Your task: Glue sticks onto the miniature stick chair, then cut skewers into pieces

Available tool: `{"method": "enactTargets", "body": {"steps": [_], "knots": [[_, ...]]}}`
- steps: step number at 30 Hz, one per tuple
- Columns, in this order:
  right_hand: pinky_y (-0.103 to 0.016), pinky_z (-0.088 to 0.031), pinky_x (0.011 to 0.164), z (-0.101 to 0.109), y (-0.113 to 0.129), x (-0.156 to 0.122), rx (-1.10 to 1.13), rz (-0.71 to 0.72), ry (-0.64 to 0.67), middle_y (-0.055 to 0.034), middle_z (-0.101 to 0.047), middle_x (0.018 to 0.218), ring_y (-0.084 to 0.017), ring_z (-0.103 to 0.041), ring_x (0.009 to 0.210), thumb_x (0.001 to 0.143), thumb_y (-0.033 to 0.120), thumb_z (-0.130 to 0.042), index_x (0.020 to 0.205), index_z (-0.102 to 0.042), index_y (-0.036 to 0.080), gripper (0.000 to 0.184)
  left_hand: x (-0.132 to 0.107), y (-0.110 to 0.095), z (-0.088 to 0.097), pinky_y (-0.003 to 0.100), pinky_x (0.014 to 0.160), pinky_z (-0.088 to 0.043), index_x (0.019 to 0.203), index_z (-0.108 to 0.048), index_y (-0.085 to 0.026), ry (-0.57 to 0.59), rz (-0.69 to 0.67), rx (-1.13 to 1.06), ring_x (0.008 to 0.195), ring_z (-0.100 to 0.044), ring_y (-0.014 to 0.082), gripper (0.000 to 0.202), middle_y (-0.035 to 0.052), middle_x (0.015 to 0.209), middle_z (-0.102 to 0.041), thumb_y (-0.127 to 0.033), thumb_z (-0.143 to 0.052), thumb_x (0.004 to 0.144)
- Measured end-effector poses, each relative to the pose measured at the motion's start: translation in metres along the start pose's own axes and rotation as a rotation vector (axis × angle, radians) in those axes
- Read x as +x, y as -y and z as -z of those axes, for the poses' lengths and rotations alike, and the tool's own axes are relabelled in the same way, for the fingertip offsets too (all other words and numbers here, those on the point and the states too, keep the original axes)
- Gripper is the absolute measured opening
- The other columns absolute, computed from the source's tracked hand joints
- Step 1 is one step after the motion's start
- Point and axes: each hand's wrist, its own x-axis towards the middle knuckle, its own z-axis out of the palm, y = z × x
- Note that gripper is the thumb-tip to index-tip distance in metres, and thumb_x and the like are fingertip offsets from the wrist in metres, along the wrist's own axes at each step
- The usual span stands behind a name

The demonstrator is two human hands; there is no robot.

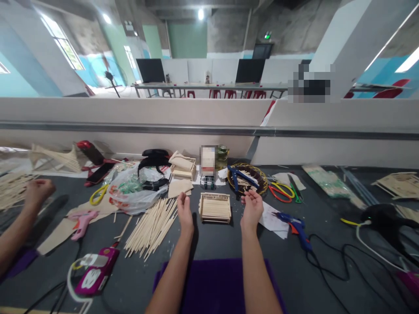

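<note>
A small box-like frame of pale wooden sticks sits on the dark table between my hands, touched by neither. My left hand is held just left of it, fingers stretched upward and nothing seen in them. On its other side is my right hand, its fingers loosely bent and apart, with no object visible in them. A fanned pile of wooden sticks lies left of my left hand. Beyond my right hand, a round basket holds short stick pieces and blue-handled cutters.
A blue glue gun with a black cable lies at right, near red and yellow scissors. Leftward are a pink glue gun, a magenta power box, a plastic bag and another person's hand. A purple cloth lies in front.
</note>
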Motion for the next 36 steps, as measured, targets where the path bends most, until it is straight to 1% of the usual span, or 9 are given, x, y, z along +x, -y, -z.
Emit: {"method": "enactTargets", "body": {"steps": [3, 6, 8, 12, 16, 20, 25, 31, 36], "knots": [[-0.024, -0.043, 0.054, -0.001, -0.002, -0.003, -0.053, -0.002, 0.057, -0.0021, -0.065, 0.079, -0.011, -0.055, 0.057, 0.068, 0.036, -0.062, 0.093, -0.056, 0.018, 0.032, 0.002, -0.002, -0.006, 0.036, 0.105, -0.04, 0.127, -0.05, -0.021, 0.01, -0.024, -0.023, 0.126, -0.051, 0.0223, 0.051, 0.0121, 0.134, -0.054, -0.051, -0.052, 0.086], [-0.024, -0.04, 0.051, -0.002, -0.004, -0.005, -0.132, 0.014, 0.158, -0.0016, -0.065, 0.076, -0.01, -0.052, 0.053, 0.073, 0.037, -0.061, 0.094, -0.058, 0.016, 0.03, 0.001, -0.003, -0.008, 0.034, 0.1, -0.044, 0.127, -0.05, -0.021, 0.052, -0.06, -0.012, 0.122, -0.054, 0.0217, 0.053, 0.012, 0.132, -0.055, -0.055, -0.051, 0.086], [-0.023, -0.039, 0.05, -0.002, -0.007, -0.005, -0.167, 0.037, 0.183, -0.0011, -0.064, 0.074, -0.009, -0.05, 0.051, 0.076, 0.037, -0.059, 0.094, -0.059, 0.015, 0.028, -0.001, -0.002, -0.006, 0.033, 0.097, -0.045, 0.127, -0.051, -0.021, 0.085, -0.086, 0.009, 0.12, -0.055, 0.0224, 0.054, 0.0126, 0.131, -0.055, -0.056, -0.051, 0.086], [-0.022, -0.036, 0.048, -0.002, -0.011, -0.001, -0.162, 0.095, 0.11, -0.0002, -0.063, 0.071, -0.008, -0.045, 0.048, 0.079, 0.037, -0.058, 0.092, -0.06, 0.014, 0.026, -0.003, 0.0, -0.005, 0.034, 0.097, -0.044, 0.126, -0.053, -0.021, 0.096, -0.153, 0.066, 0.118, -0.055, 0.023, 0.051, 0.0127, 0.129, -0.056, -0.055, -0.048, 0.088], [-0.021, -0.035, 0.046, -0.005, -0.011, 0.003, -0.145, 0.138, 0.059, 0.0003, -0.063, 0.068, -0.007, -0.044, 0.046, 0.079, 0.038, -0.059, 0.091, -0.061, 0.015, 0.025, 0.002, 0.003, -0.012, 0.035, 0.093, -0.046, 0.122, -0.055, -0.018, 0.087, -0.207, 0.079, 0.109, -0.059, 0.0226, 0.051, 0.0133, 0.123, -0.059, -0.055, -0.049, 0.088], [-0.02, -0.034, 0.044, -0.006, -0.012, 0.001, -0.176, 0.139, 0.14, 0.001, -0.063, 0.066, -0.007, -0.043, 0.043, 0.081, 0.04, -0.058, 0.091, -0.061, 0.016, 0.026, 0.004, 0.002, -0.015, 0.033, 0.084, -0.049, 0.12, -0.056, -0.017, 0.174, -0.158, 0.108, 0.099, -0.063, 0.0218, 0.05, 0.0134, 0.118, -0.063, -0.055, -0.049, 0.088], [-0.02, -0.033, 0.042, -0.006, -0.012, -0.003, -0.225, 0.117, 0.227, 0.0019, -0.061, 0.064, -0.007, -0.042, 0.041, 0.083, 0.043, -0.056, 0.093, -0.061, 0.016, 0.029, 0.001, -0.005, -0.011, 0.03, 0.073, -0.05, 0.118, -0.059, -0.016, 0.235, -0.08, 0.15, 0.089, -0.064, 0.0207, 0.051, 0.0128, 0.112, -0.066, -0.055, -0.051, 0.086], [-0.02, -0.033, 0.042, -0.004, -0.01, -0.008, -0.255, 0.112, 0.254, 0.0018, -0.06, 0.062, -0.008, -0.042, 0.042, 0.085, 0.048, -0.054, 0.091, -0.062, 0.015, 0.035, -0.001, -0.001, -0.005, 0.029, 0.078, -0.049, 0.114, -0.062, -0.017, 0.279, -0.014, 0.169, 0.093, -0.063, 0.0214, 0.046, 0.0111, 0.107, -0.068, -0.052, -0.054, 0.085], [-0.021, -0.033, 0.042, -0.001, -0.006, -0.01, -0.265, 0.1, 0.259, 0.0013, -0.06, 0.062, -0.008, -0.042, 0.041, 0.085, 0.053, -0.052, 0.088, -0.061, 0.015, 0.04, -0.003, -0.003, -0.001, 0.029, 0.077, -0.047, 0.108, -0.066, -0.018, 0.29, -0.003, 0.236, 0.09, -0.063, 0.0217, 0.043, 0.0088, 0.099, -0.07, -0.052, -0.053, 0.086]]}}
